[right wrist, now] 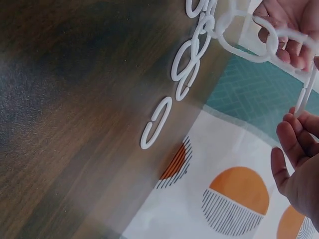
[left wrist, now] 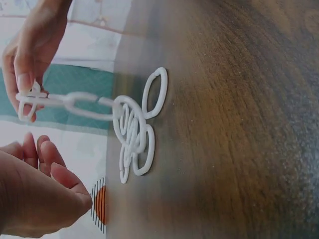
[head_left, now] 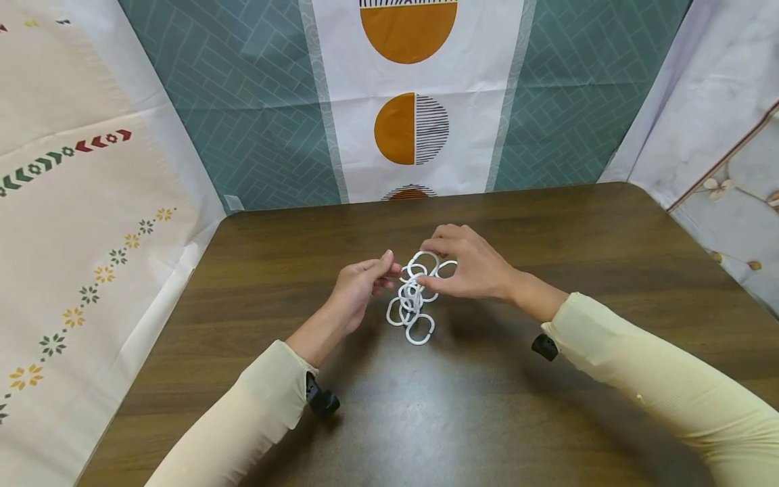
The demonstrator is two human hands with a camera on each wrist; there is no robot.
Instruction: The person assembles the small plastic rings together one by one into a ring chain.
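Observation:
White plastic rings (head_left: 410, 301), several of them linked, lie in a small heap on the brown table, and part of the chain rises from it. The right hand (head_left: 471, 264) pinches the raised end of the chain between thumb and fingers; in the left wrist view that hand (left wrist: 35, 59) holds links (left wrist: 89, 102) above the heap. Just left of the raised rings is the left hand (head_left: 359, 287), its fingers loosely bent and apart from the rings in the left wrist view. One ring (right wrist: 156, 123) rests at the end of the heap in the right wrist view.
The wooden table (head_left: 255, 270) extends around the rings. Behind it hangs a teal and white cloth (head_left: 262, 135) with orange circles. Patterned cloths (head_left: 91, 223) hang at the left and right sides. A black wrist device (head_left: 321, 399) is on the left sleeve, another on the right.

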